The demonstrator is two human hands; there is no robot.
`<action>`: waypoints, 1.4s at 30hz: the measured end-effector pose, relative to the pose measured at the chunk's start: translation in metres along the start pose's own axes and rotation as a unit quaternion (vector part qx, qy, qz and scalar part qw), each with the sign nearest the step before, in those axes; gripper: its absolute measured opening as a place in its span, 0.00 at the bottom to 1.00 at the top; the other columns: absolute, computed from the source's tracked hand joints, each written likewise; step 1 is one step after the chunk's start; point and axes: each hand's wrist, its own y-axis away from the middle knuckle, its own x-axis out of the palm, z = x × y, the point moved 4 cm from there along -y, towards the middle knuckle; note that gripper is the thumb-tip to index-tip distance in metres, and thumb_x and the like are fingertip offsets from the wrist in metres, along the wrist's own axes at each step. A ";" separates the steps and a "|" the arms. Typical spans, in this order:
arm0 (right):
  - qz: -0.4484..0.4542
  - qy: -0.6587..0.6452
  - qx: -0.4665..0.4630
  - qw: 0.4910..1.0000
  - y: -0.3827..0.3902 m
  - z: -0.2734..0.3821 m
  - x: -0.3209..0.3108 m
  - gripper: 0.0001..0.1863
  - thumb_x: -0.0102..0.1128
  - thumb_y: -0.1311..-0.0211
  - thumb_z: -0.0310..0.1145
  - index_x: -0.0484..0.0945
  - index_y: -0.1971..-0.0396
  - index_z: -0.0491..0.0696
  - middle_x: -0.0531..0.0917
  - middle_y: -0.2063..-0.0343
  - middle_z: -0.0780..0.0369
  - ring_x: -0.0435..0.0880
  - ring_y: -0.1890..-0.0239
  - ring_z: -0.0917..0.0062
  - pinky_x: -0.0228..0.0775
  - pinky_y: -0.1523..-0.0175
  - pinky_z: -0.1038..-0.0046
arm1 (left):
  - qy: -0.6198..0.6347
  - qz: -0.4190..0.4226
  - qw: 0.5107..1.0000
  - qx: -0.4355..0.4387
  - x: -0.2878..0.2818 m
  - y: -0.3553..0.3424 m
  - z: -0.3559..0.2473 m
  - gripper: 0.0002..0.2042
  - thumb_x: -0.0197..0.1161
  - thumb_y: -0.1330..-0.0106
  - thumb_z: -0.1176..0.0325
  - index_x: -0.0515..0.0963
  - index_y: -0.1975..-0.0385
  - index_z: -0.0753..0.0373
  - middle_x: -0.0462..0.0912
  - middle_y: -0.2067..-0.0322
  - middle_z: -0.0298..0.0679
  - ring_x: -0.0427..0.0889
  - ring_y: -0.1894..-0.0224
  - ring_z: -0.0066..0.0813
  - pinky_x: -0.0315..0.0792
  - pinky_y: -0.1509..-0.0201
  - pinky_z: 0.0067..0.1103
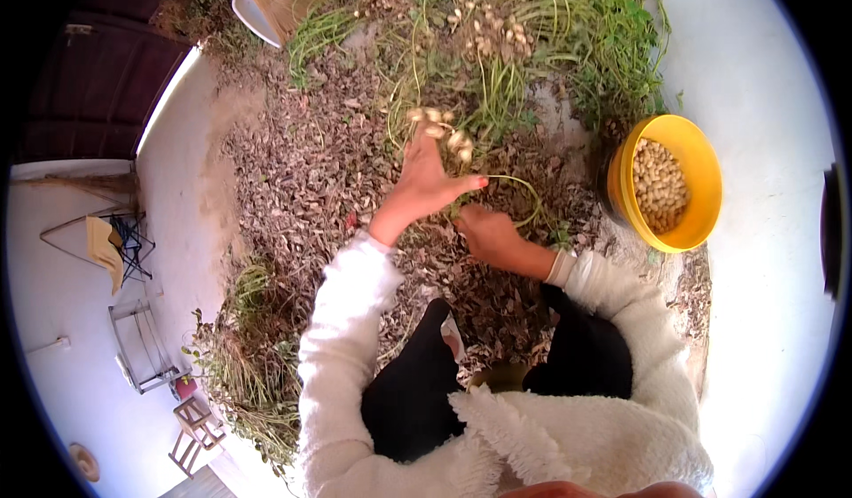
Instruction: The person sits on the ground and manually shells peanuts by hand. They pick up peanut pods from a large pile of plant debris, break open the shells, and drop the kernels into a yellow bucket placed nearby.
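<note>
My left hand (423,178) reaches forward over the dry leaves, its thumb stretched out to the right, apart from the fingers. Pale peanuts (459,146) on a plant cluster at its fingertips, partly covering them; the hand does not appear closed on them. Just right and nearer to me, my right hand (497,236) is closed round the stems of a peanut plant (535,198). One green stem from this plant arches out to the right of that hand. The part of the plant inside the fist is hidden.
A yellow bucket (706,183) holding shelled-looking pale peanuts (658,183) stands at the right by the white wall (754,98). Pulled peanut plants (586,27) heap up ahead; stripped stalks (253,365) lie at left. A broom (275,1) rests far left, beside a white basin (244,8).
</note>
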 end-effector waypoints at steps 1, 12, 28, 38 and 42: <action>0.021 0.008 0.015 1.000 0.012 0.003 0.001 0.09 0.56 0.39 0.32 0.71 0.71 0.41 0.76 0.76 0.52 0.79 0.80 0.59 0.71 0.76 0.61 | 0.023 0.017 1.000 -0.005 0.013 -0.005 0.002 0.56 0.73 0.53 0.45 0.46 0.31 0.69 0.51 0.32 0.58 0.49 0.28 0.50 0.48 0.26 0.41; 0.052 -0.050 0.031 0.997 0.030 0.000 -0.019 0.09 0.54 0.35 0.31 0.69 0.62 0.41 0.75 0.70 0.50 0.77 0.76 0.54 0.70 0.71 0.57 | 0.278 -0.106 0.954 -0.022 0.041 0.023 0.032 0.34 0.76 0.54 0.68 0.64 0.48 0.69 0.76 0.54 0.52 0.78 0.52 0.38 0.73 0.46 0.32; 0.007 -0.210 0.085 0.974 -0.018 -0.020 -0.090 0.25 0.63 0.45 0.26 0.70 0.46 0.44 0.81 0.58 0.53 0.82 0.58 0.61 0.72 0.52 0.67 | 0.260 -0.071 0.960 0.076 0.061 0.052 0.005 0.19 0.62 0.43 0.83 0.64 0.54 0.66 0.78 0.60 0.53 0.81 0.51 0.50 0.72 0.47 0.31; -0.022 0.124 0.011 0.992 -0.002 -0.013 -0.091 0.12 0.61 0.41 0.33 0.70 0.63 0.47 0.77 0.73 0.56 0.80 0.72 0.59 0.69 0.68 0.61 | 0.283 -0.034 0.955 0.083 0.063 0.055 0.006 0.17 0.63 0.42 0.78 0.73 0.53 0.67 0.76 0.54 0.47 0.76 0.55 0.33 0.68 0.51 0.23; -0.014 0.106 0.036 0.994 0.006 -0.016 -0.089 0.10 0.61 0.40 0.37 0.70 0.66 0.49 0.78 0.74 0.58 0.79 0.78 0.61 0.67 0.76 0.64 | 0.316 -0.090 0.936 0.128 0.065 0.054 -0.008 0.12 0.66 0.44 0.72 0.76 0.62 0.68 0.77 0.67 0.46 0.78 0.70 0.38 0.71 0.64 0.27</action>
